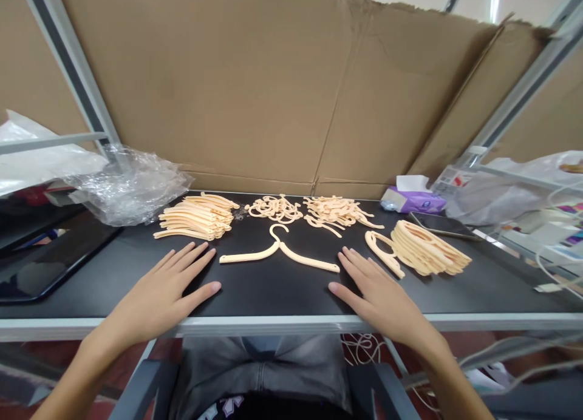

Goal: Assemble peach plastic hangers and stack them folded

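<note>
Both hands lie palm down on the black table, fingers spread and holding nothing. My left hand point(170, 289) is just in front of a stack of cream plastic arms point(198, 216). My right hand point(371, 286) rests near the right tip of a cream hanger point(310, 262), whose hook points away from me. The hanger lies flat between the hands. Behind it are a pile of small hooks point(276, 209) and a pile of short curved pieces point(337, 212). Right of these, a single looped piece point(384, 254) leans beside a stack of similar pieces point(426, 249).
Clear plastic wrap point(132, 186) and a dark glossy tray point(50, 256) sit at the left. A purple tissue pack point(414, 199), a phone point(441, 224) and white cables are at the right. Cardboard point(250, 86) stands behind the table point(273, 295).
</note>
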The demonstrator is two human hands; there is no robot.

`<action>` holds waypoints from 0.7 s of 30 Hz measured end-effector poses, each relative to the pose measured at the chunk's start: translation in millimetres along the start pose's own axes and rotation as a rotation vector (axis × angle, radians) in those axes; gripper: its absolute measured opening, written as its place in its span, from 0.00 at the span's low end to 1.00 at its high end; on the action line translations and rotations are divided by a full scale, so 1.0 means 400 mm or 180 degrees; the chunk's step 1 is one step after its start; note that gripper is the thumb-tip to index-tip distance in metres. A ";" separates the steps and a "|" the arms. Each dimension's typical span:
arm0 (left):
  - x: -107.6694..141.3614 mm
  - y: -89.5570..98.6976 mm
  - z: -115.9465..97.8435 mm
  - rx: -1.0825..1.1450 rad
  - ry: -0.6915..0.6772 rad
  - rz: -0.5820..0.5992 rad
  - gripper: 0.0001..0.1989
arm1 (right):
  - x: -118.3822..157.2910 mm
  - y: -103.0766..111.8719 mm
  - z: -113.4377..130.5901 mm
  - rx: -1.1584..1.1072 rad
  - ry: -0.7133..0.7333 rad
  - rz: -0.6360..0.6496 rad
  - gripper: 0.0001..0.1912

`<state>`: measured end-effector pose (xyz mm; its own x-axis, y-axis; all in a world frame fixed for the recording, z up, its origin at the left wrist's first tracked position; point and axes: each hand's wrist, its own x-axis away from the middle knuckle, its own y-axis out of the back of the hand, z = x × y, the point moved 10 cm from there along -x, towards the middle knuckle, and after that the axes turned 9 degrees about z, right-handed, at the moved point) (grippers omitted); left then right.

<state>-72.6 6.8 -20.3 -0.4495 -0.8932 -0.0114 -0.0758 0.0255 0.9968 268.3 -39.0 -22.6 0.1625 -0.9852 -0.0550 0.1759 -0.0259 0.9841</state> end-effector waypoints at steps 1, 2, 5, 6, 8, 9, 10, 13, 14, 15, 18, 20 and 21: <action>0.000 0.001 0.000 0.0015 -0.0006 -0.0014 0.37 | 0.000 0.001 -0.001 -0.0013 0.0001 -0.0019 0.42; 0.000 0.002 -0.001 0.0032 -0.0008 -0.0026 0.37 | 0.001 0.002 -0.002 -0.0027 0.0002 -0.0045 0.41; 0.001 0.004 0.000 0.0071 0.0008 -0.0044 0.37 | 0.001 0.005 -0.003 -0.0057 0.0026 -0.0118 0.39; 0.001 0.004 0.000 0.0076 0.0015 -0.0047 0.37 | 0.001 0.005 -0.002 -0.0060 0.0034 -0.0123 0.39; 0.001 0.004 0.000 0.0075 0.0018 -0.0052 0.37 | 0.000 0.004 -0.003 -0.0057 0.0024 -0.0097 0.40; 0.001 0.004 -0.001 0.0072 0.0015 -0.0047 0.37 | -0.001 0.003 -0.003 -0.0053 0.0008 -0.0073 0.40; 0.001 0.003 -0.001 0.0070 0.0017 -0.0035 0.37 | -0.001 0.002 -0.004 -0.0051 -0.0011 -0.0051 0.41; 0.000 0.000 0.001 0.0070 0.0052 0.0040 0.37 | -0.001 0.000 -0.004 -0.0063 -0.0046 -0.0001 0.43; 0.000 0.000 0.002 0.0077 0.0055 0.0047 0.37 | 0.000 0.000 -0.003 -0.0072 -0.0052 0.0002 0.42; 0.000 0.002 0.002 0.0090 0.0051 0.0037 0.37 | 0.000 0.001 -0.003 -0.0086 -0.0061 -0.0007 0.42; 0.001 0.009 0.004 0.0147 0.0075 -0.0013 0.37 | 0.002 0.005 -0.003 -0.0142 -0.0086 -0.0040 0.42; 0.002 0.009 0.008 0.0176 0.0139 0.0008 0.37 | 0.002 0.005 -0.002 -0.0176 -0.0087 -0.0022 0.43; 0.002 0.008 0.009 0.0184 0.0162 0.0017 0.37 | 0.002 0.005 -0.002 -0.0187 -0.0088 -0.0009 0.43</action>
<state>-76.4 7.6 -17.2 -0.4043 -0.9146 -0.0005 -0.1254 0.0549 0.9906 269.6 -39.8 -20.9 0.1352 -0.9894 -0.0522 0.2332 -0.0195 0.9722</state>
